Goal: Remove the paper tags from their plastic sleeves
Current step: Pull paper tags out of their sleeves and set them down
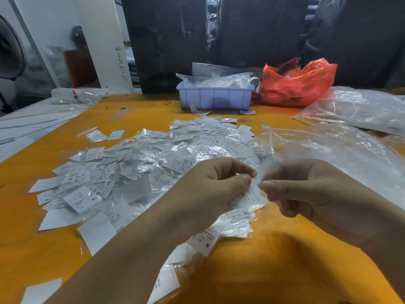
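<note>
A wide heap of white paper tags in clear plastic sleeves (140, 170) covers the orange table (263, 270). Above its near right edge my left hand (210, 189) and my right hand (306, 191) meet, both pinching one small sleeved tag (249, 197) between thumb and fingers. My left thumb and forefinger grip its upper left corner. My right thumb and forefinger pinch the upper right edge, where the thin clear sleeve rises blurred between the two hands. Printed size letters such as XL and S show on tags below the hands.
A lilac plastic bin (215, 97) holding bagged tags stands at the table's back middle, a red plastic bag (295, 84) to its right. Large clear plastic bags (341, 150) lie along the right side. A white surface (28, 123) adjoins the table on the left.
</note>
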